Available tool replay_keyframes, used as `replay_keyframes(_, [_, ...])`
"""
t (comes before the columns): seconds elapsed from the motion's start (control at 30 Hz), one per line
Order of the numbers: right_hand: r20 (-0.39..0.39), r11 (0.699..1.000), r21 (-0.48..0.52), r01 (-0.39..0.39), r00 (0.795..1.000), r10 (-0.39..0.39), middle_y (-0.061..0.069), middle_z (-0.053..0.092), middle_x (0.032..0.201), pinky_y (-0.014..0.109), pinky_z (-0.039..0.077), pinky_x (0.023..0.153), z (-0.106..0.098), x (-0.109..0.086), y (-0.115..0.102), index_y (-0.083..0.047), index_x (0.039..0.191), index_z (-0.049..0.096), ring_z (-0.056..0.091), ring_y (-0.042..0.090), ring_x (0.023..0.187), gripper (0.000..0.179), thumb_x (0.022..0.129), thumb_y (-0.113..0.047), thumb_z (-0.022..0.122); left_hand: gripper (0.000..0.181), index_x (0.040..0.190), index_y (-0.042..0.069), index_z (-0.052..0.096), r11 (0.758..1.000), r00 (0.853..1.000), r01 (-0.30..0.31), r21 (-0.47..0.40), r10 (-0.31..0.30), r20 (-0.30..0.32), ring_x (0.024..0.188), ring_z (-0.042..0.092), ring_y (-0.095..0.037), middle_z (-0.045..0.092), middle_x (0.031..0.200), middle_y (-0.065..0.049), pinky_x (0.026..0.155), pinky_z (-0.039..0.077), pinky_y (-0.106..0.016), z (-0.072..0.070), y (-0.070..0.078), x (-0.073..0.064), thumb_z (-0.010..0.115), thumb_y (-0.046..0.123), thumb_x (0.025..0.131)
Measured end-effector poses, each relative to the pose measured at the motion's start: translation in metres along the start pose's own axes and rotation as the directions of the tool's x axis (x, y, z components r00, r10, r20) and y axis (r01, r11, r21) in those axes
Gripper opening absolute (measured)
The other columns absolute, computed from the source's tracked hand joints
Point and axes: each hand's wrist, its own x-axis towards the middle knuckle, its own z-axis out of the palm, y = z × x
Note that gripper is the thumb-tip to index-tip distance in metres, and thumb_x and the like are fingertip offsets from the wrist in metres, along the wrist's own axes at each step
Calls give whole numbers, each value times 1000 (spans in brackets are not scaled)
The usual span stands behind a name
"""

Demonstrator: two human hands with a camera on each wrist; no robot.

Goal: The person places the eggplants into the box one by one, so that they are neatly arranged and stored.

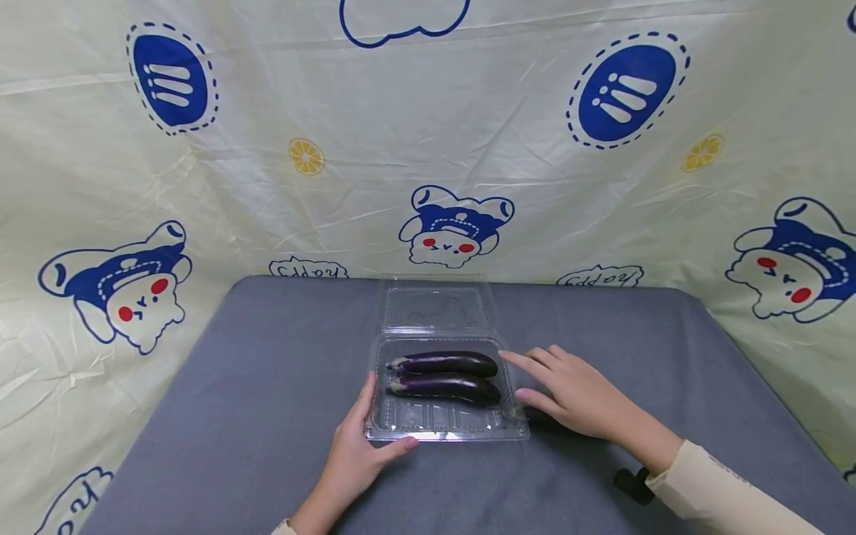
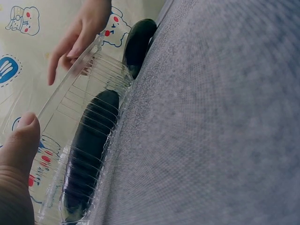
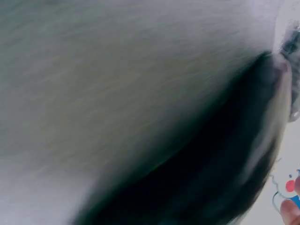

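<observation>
A clear plastic clamshell box (image 1: 435, 435) lies open on the grey cloth, its lid (image 1: 435, 297) folded back toward the wall. Two dark purple eggplants (image 1: 444, 362) lie side by side inside, stems to the left. My left hand (image 1: 354, 446) grips the box's front left corner, thumb (image 2: 23, 140) on the front rim. At the right rim hovers my right hand (image 1: 571, 390), fingers loosely extended and holding nothing. Another eggplant (image 2: 138, 47) lies on the cloth just right of the box, mostly hidden under the right hand in the head view; it fills much of the right wrist view (image 3: 201, 159).
A grey cloth (image 1: 267, 416) covers the table. Behind it hangs a pale curtain (image 1: 374, 104) with blue cartoon prints. A small black object (image 1: 634, 487) shows beneath the right wrist.
</observation>
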Motion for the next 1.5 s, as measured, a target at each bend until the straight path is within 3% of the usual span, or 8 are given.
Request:
replay_keyframes(0.2, [92,998,15,-56,994,55,-3,63,121,40,52,83,0,-15,12,-33,152,40,55,12,100,60,97,-47,59,117,158,11,25,1000,1000,-4,3,4,3,146,35,-29,33,161,-11,118,30,-46,-2,2,1,91,40,66])
replay_keyframes(0.47, [156,999,-20,-40,987,42,-9,60,112,36,49,75,5,-29,21,-34,151,42,51,8,93,59,97,-55,55,117,158,11,24,1000,1000,-10,-15,11,6,146,36,-28,35,159,-13,117,31,-45,-1,2,1,91,39,66])
replay_keyframes(0.7, [246,995,32,-95,966,84,-10,56,109,36,48,75,12,-37,27,-41,150,39,48,8,93,55,98,-57,49,117,158,12,24,1000,1000,-20,-6,20,7,146,35,-28,34,160,-12,116,34,-45,-1,0,1,91,40,67])
replay_keyframes(1.0, [196,995,100,6,980,-26,-19,46,94,18,33,66,18,-44,26,-39,147,45,38,-1,80,50,99,-49,54,117,159,14,24,999,1000,-11,-30,11,10,146,35,-26,34,160,-12,116,35,-42,0,-1,1,91,40,66])
replay_keyframes(1.33, [233,985,168,32,970,-71,-16,40,89,16,28,61,18,-48,21,-36,147,48,34,-2,75,52,97,-49,57,117,158,12,24,999,1000,-29,-13,29,4,146,35,-30,33,160,-13,115,35,-44,-1,-2,1,91,39,67])
replay_keyframes(1.5, [287,984,176,5,956,-57,-15,42,90,19,33,63,18,-48,21,-37,148,45,37,-1,76,57,95,-56,56,117,158,12,24,1000,1000,-21,-4,21,6,145,36,-30,35,159,-14,115,35,-45,-1,-2,0,90,40,66])
